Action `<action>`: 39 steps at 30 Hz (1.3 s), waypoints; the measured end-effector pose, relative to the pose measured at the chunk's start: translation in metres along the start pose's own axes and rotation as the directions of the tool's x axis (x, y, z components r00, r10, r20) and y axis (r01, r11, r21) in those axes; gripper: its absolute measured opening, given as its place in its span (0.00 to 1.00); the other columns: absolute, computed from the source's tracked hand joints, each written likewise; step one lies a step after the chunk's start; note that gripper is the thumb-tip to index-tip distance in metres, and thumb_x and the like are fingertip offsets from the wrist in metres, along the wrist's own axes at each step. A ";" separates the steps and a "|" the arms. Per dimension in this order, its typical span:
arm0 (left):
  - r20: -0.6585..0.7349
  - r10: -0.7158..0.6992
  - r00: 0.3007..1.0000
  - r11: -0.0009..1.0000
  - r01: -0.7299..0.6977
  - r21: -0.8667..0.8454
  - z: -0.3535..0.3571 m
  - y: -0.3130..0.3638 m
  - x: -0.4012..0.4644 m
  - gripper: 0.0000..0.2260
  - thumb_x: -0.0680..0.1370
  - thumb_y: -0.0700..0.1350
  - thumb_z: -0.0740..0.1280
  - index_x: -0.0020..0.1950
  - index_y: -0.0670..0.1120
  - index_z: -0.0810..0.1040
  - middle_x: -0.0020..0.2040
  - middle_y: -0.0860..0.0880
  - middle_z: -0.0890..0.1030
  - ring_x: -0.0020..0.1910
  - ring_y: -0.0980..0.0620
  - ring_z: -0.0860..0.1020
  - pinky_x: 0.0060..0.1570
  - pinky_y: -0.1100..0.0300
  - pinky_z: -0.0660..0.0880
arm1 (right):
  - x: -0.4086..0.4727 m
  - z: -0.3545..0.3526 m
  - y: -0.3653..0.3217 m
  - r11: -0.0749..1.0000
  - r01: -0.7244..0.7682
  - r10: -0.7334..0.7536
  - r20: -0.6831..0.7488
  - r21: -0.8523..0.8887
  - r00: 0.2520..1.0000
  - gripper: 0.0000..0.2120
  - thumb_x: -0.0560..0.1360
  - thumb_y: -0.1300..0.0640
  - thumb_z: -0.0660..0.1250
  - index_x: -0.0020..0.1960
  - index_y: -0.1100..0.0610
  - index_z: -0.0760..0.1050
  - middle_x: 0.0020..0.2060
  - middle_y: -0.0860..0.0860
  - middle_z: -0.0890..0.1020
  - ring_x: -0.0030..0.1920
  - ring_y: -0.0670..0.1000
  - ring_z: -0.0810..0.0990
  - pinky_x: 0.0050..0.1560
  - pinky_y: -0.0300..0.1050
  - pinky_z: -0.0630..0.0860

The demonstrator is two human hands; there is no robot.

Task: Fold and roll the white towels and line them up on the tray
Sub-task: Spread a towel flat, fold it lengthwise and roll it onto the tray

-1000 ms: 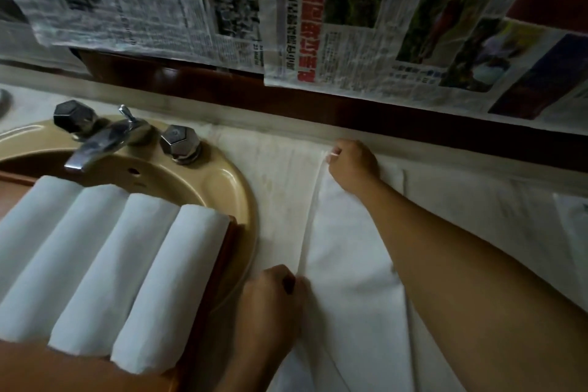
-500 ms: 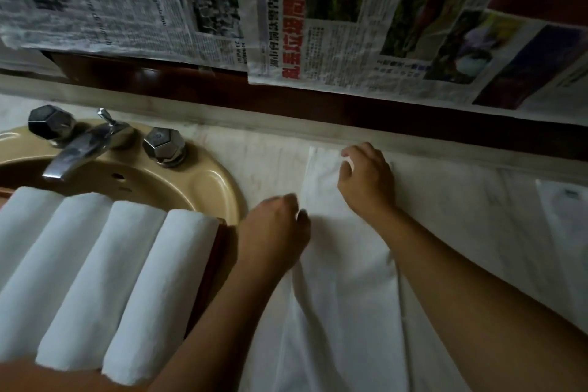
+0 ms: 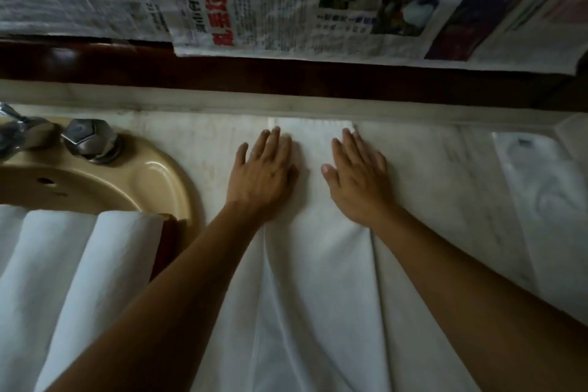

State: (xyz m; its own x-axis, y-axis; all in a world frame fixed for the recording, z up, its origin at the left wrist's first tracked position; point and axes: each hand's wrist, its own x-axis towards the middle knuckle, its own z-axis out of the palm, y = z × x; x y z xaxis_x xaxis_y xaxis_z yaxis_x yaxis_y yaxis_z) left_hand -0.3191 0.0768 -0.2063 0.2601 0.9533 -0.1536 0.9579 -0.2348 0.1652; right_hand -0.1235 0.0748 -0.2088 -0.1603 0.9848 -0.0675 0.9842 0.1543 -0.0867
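At the lower left of the frame, rolled towels (image 3: 79, 264) are lying side by side on the tray (image 3: 167, 232), which is sitting across the beige sink (image 3: 152, 181); only the tray's dark right edge is showing. Right of it, in the middle of the frame, the white towel (image 3: 318, 296) being folded is lying as a long strip on the table (image 3: 445, 169), its far end touching the back ledge. The left hand (image 3: 261, 175) is pressing flat on its left fold, fingers straight and slightly spread; the right hand (image 3: 356, 175) is doing likewise on the right fold, probably smoothing the layers before rolling. Bare marble is lying open to the right, giving room; the wall is closing off the far side.
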 end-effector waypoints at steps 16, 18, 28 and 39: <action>0.099 -0.057 0.993 0.998 0.054 0.041 0.014 0.002 -0.074 0.32 0.81 0.64 0.35 0.81 0.50 0.37 0.81 0.50 0.38 0.80 0.51 0.38 0.77 0.45 0.39 | -0.088 0.015 0.009 1.000 -0.010 0.010 0.030 0.004 1.000 0.36 0.79 0.37 0.42 0.80 0.57 0.52 0.80 0.52 0.50 0.80 0.50 0.49 0.75 0.57 0.54; 0.078 -0.069 0.995 0.994 0.063 0.085 0.007 0.008 -0.073 0.31 0.83 0.61 0.39 0.81 0.47 0.36 0.81 0.47 0.38 0.80 0.49 0.37 0.77 0.45 0.38 | -0.083 0.012 0.006 1.000 -0.015 0.016 0.022 -0.017 1.000 0.35 0.80 0.38 0.42 0.80 0.57 0.53 0.80 0.53 0.51 0.80 0.51 0.49 0.75 0.58 0.54; 0.092 -0.126 0.988 0.992 0.128 -0.014 0.014 0.025 -0.103 0.30 0.83 0.60 0.38 0.81 0.46 0.37 0.81 0.47 0.38 0.80 0.48 0.39 0.78 0.44 0.43 | -0.124 0.016 0.003 1.000 -0.017 0.017 0.016 -0.003 1.000 0.35 0.80 0.38 0.44 0.79 0.57 0.56 0.80 0.53 0.54 0.79 0.51 0.52 0.73 0.58 0.58; 0.108 -0.148 0.983 0.987 0.141 0.071 0.020 0.047 -0.134 0.31 0.84 0.59 0.40 0.80 0.43 0.36 0.81 0.43 0.37 0.80 0.46 0.38 0.78 0.45 0.38 | -0.132 0.018 0.002 0.999 0.014 -0.015 -0.009 -0.035 1.000 0.36 0.80 0.37 0.45 0.79 0.59 0.56 0.80 0.55 0.54 0.79 0.53 0.51 0.74 0.56 0.55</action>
State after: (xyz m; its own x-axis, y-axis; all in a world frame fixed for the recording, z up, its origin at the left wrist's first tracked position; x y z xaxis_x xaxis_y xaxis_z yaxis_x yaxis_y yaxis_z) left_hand -0.3063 -0.0656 -0.1976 0.1267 0.9513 -0.2810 0.9912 -0.1105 0.0727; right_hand -0.1017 -0.0561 -0.2184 -0.1741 0.9830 -0.0576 0.9838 0.1711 -0.0532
